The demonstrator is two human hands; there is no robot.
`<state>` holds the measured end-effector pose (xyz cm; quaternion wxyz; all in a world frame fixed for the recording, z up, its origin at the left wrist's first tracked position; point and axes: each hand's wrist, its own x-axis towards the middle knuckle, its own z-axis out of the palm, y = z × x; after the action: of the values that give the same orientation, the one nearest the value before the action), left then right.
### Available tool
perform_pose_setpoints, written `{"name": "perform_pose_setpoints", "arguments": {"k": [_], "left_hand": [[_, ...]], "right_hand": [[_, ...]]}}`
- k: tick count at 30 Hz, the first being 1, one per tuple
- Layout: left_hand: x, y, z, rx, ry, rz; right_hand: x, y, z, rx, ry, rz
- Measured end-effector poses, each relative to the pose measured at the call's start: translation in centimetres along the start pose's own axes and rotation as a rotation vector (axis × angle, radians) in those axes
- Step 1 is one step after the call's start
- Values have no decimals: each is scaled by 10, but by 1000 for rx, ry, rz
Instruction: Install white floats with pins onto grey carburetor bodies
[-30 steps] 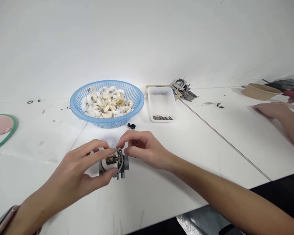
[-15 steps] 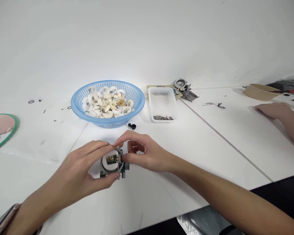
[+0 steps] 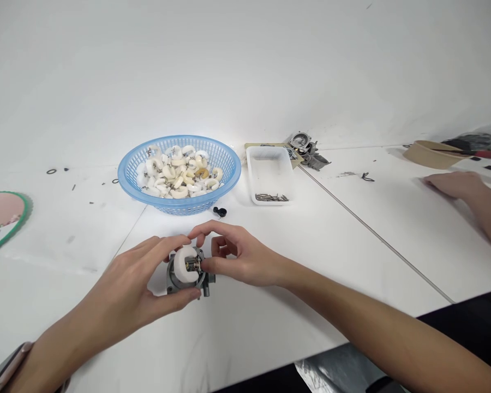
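A grey metal carburetor body (image 3: 171,282) sits on the white table in front of me, its round opening facing up. My left hand (image 3: 147,270) grips it, thumb at the near side and fingers at the far side. A white C-shaped float (image 3: 181,266) stands tilted up in the opening, with brass parts showing in its gap. My right hand (image 3: 239,255) is at the right side of the carburetor, thumb against the float's hinge area and index finger curved over the far edge. Whether a small pin is between its fingertips is hidden.
Behind my hands stands a blue basket (image 3: 125,188) full of white floats. Right of it, a white tray (image 3: 270,169) holds thin metal pins. A small black part (image 3: 220,212) lies before the basket. More carburetor bodies (image 3: 309,150) lie behind; another person's hand (image 3: 454,184) rests at right.
The float has swung up out of the carburetor's opening; before, it lay lower inside. Both my hands have kept nearly the same place.
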<state>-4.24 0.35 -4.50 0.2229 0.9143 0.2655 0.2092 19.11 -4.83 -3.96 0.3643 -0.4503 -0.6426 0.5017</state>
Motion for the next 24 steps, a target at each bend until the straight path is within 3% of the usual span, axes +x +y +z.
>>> {"name": "perform_pose_setpoints", "arguments": {"k": [11,24], "left_hand": [[-1,2,-6,-66,13,-35],[0,7,-14,-38,-65,-45]], "right_hand": [[0,0,0,-22,15,-16],[1,2,-2,-64,-25,-44]]}}
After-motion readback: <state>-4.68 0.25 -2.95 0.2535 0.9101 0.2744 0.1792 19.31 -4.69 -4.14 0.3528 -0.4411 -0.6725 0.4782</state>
